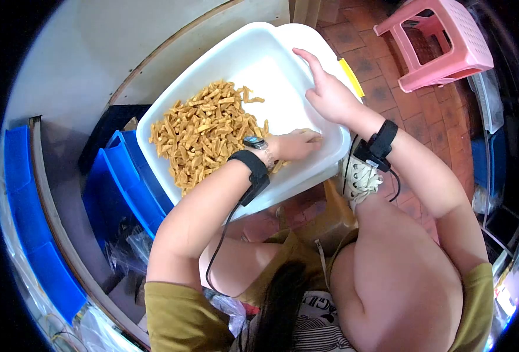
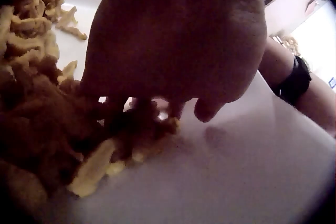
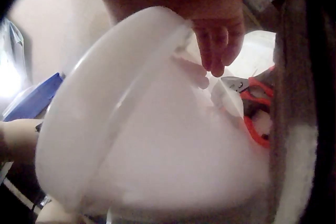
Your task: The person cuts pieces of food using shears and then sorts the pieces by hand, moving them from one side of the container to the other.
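A white plastic basin (image 1: 283, 76), tilted in front of me, holds a heap of yellow-brown strips (image 1: 204, 132) on its left side. My left hand (image 1: 294, 145) is down in the basin at its near right end, beside the heap. In the left wrist view its fingers point down at the basin floor, with a few strips (image 2: 94, 169) close at the fingertips. My right hand (image 1: 333, 97) grips the basin's right rim, thumb on the inner side; the right wrist view shows its other fingers (image 3: 218, 50) on the outside of the wall.
Red-handled cutters (image 3: 257, 98) lie beyond the basin wall. Blue plastic bins (image 1: 121, 182) stand to the left, below a pale wall panel (image 1: 95, 53). A pink stool (image 1: 441, 47) is on the tiled floor (image 1: 362, 64) at the upper right. My legs are below the basin.
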`<control>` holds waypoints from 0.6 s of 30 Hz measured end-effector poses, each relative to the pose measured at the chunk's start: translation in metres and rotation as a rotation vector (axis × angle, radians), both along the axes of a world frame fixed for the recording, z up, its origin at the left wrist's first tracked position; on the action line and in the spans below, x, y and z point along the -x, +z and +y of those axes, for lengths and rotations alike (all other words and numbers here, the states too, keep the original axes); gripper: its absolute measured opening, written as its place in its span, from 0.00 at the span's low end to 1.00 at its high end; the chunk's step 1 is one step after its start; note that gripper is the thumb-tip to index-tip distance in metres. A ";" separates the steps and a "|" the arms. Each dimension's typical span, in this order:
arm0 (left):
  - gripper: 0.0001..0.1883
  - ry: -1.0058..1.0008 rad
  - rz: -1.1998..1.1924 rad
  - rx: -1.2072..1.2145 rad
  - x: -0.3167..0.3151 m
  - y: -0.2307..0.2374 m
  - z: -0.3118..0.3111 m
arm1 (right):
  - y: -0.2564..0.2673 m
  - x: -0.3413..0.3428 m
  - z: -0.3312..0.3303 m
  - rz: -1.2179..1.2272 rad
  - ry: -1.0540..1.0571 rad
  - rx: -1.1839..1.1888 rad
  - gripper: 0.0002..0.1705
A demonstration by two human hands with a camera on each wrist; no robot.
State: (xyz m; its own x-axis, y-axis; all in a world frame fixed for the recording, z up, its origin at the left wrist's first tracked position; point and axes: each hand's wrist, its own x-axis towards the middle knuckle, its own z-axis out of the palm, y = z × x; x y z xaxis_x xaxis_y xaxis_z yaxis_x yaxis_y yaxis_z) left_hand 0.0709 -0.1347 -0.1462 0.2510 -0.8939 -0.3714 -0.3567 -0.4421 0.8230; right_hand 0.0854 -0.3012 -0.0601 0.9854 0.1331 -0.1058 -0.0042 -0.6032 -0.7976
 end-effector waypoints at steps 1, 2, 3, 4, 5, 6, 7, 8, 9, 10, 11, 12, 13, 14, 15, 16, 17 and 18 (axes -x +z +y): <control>0.26 -0.001 0.000 0.000 -0.002 0.004 0.000 | -0.002 0.000 0.000 -0.019 -0.001 -0.016 0.41; 0.23 0.019 0.125 -0.030 -0.005 0.009 0.000 | -0.004 -0.001 0.000 -0.020 -0.002 -0.015 0.41; 0.20 0.037 0.251 -0.060 -0.007 0.013 -0.001 | -0.005 -0.001 0.000 -0.036 0.000 -0.016 0.41; 0.20 0.035 0.252 -0.059 -0.007 0.012 0.000 | -0.006 0.000 -0.001 -0.051 0.003 -0.016 0.41; 0.19 0.019 0.238 -0.146 -0.009 0.013 0.000 | -0.006 0.000 -0.001 -0.050 0.003 -0.015 0.41; 0.18 0.002 0.223 -0.234 -0.010 0.012 0.002 | -0.006 0.000 -0.001 -0.048 0.002 -0.013 0.41; 0.18 0.002 0.223 -0.235 -0.010 0.029 0.004 | -0.004 0.000 -0.001 -0.048 0.003 -0.011 0.41; 0.18 -0.026 0.133 -0.353 -0.008 0.048 0.009 | -0.003 0.000 -0.001 -0.047 0.002 -0.011 0.41; 0.18 -0.055 0.043 -0.471 -0.007 0.060 0.013 | -0.002 0.000 -0.001 -0.049 0.005 -0.006 0.41; 0.18 -0.055 0.047 -0.473 -0.006 0.055 0.019 | -0.001 0.001 -0.001 -0.049 0.010 -0.002 0.42; 0.17 -0.076 0.021 -0.436 -0.005 0.047 0.026 | -0.002 0.001 0.000 -0.048 0.011 -0.003 0.42; 0.17 -0.095 -0.006 -0.400 -0.004 0.050 0.028 | -0.003 0.001 0.000 -0.036 0.002 -0.001 0.42; 0.15 -0.054 -0.015 -0.349 0.000 0.054 0.033 | -0.004 0.001 0.000 -0.027 -0.005 0.001 0.42; 0.15 -0.046 -0.018 -0.354 0.005 0.058 0.034 | -0.002 0.001 0.000 -0.030 0.001 -0.004 0.42; 0.15 -0.036 -0.116 -0.302 0.009 0.062 0.033 | 0.001 0.001 -0.001 0.007 -0.003 0.024 0.42; 0.14 -0.022 -0.217 -0.257 0.014 0.065 0.034 | 0.003 0.000 0.001 0.041 -0.004 0.046 0.43; 0.13 0.019 -0.292 -0.245 0.021 0.057 0.037 | 0.000 0.000 0.001 0.037 -0.007 0.028 0.43; 0.13 0.040 -0.305 -0.268 0.025 0.061 0.038 | -0.002 0.000 0.001 0.001 0.003 0.001 0.44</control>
State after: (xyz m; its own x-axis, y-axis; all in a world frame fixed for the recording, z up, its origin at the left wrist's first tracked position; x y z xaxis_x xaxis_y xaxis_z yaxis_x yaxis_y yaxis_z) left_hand 0.0458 -0.0970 -0.0849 0.4180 -0.7630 -0.4931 -0.5451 -0.6449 0.5357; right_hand 0.0852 -0.3006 -0.0621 0.9850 0.1357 -0.1066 -0.0031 -0.6041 -0.7969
